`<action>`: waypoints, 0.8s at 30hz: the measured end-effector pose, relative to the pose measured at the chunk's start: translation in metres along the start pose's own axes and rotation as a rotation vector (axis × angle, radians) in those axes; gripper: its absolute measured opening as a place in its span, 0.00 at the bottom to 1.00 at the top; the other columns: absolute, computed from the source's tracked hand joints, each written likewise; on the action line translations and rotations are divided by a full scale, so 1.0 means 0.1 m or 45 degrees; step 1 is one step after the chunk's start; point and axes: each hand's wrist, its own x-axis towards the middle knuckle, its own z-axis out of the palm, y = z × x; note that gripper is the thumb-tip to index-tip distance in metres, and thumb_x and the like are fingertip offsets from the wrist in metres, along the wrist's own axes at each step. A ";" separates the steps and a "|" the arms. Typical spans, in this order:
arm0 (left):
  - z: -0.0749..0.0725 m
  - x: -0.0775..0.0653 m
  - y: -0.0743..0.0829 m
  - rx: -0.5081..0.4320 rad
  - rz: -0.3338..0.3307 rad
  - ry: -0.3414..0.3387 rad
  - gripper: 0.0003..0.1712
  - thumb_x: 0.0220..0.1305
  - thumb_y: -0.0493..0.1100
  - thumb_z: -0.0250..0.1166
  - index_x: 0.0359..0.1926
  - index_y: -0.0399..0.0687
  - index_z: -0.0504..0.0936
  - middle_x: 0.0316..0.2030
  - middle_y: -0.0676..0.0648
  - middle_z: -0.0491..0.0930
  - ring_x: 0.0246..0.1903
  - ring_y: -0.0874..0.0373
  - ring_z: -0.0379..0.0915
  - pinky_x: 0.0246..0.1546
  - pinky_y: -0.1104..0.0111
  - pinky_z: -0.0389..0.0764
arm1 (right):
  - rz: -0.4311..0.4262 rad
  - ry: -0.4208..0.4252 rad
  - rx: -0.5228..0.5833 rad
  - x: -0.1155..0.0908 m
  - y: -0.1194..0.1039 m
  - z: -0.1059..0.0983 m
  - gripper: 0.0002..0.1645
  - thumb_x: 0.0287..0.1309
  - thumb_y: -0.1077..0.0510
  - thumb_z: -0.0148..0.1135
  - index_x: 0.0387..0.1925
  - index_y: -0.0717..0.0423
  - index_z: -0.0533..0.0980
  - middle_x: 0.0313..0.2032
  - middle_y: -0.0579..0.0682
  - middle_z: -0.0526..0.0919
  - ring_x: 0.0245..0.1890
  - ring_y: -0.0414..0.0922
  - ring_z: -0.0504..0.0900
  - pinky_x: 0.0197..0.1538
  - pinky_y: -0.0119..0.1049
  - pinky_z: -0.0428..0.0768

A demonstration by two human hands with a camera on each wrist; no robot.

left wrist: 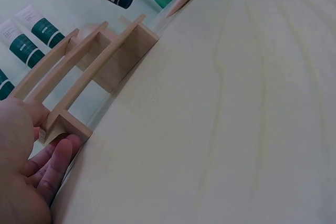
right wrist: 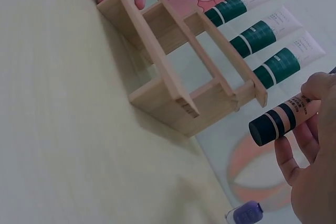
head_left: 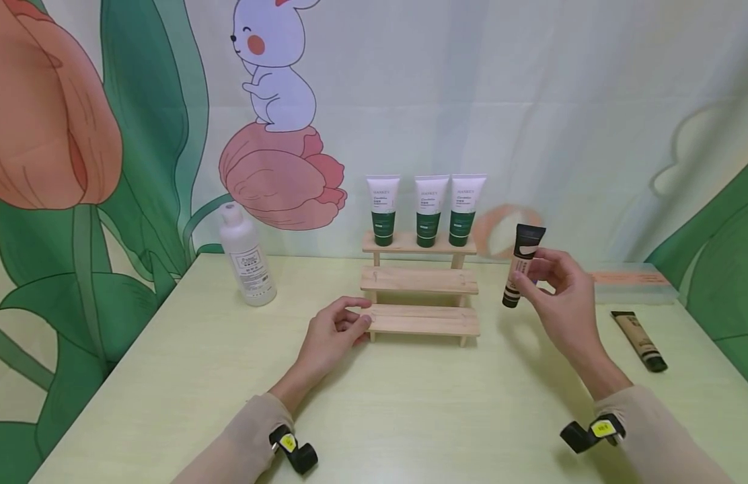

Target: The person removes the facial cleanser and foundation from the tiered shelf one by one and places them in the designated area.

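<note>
A three-tier wooden stand [head_left: 419, 279] rests on the table, and three white-and-green tubes [head_left: 427, 210] stand cap down on its top tier. My left hand [head_left: 338, 326] grips the left end of the lowest tier, its fingers around the end board [left wrist: 73, 125]. To the right of the stand, my right hand [head_left: 562, 289] pinches a black-and-beige tube [head_left: 520, 265] by its middle, cap end down and slightly tilted. In the right wrist view the dark cap [right wrist: 262, 130] of this tube is off the table, beside the stand. The lower two tiers carry nothing.
A white bottle [head_left: 248, 259] stands at the back left. A second beige-and-black tube [head_left: 639, 341] lies on the table at right. Behind the right hand is a clear box [head_left: 634, 286]. A small purple-capped bottle [right wrist: 247, 213] shows in the right wrist view.
</note>
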 end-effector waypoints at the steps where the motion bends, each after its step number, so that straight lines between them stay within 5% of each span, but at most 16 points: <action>1: 0.00 0.00 0.00 0.001 0.000 0.002 0.16 0.78 0.40 0.73 0.62 0.54 0.88 0.39 0.46 0.91 0.34 0.54 0.89 0.39 0.70 0.88 | 0.001 -0.008 -0.007 -0.02 0.02 -0.01 0.24 0.69 0.67 0.76 0.63 0.63 0.79 0.45 0.44 0.85 0.44 0.38 0.86 0.44 0.22 0.86; 15: 0.00 0.00 -0.01 0.007 0.003 0.001 0.15 0.79 0.41 0.73 0.62 0.54 0.88 0.39 0.47 0.91 0.34 0.54 0.88 0.38 0.69 0.88 | 0.086 -0.094 -0.128 -0.26 0.25 -0.09 0.29 0.71 0.62 0.77 0.69 0.64 0.78 0.46 0.41 0.86 0.45 0.34 0.85 0.45 0.21 0.84; 24: 0.00 0.00 -0.01 0.003 0.007 0.000 0.15 0.79 0.41 0.73 0.62 0.54 0.88 0.39 0.47 0.91 0.34 0.54 0.89 0.38 0.70 0.88 | 0.191 -0.134 -0.298 -0.37 0.35 -0.09 0.29 0.72 0.55 0.78 0.67 0.63 0.79 0.47 0.52 0.87 0.43 0.30 0.83 0.45 0.20 0.82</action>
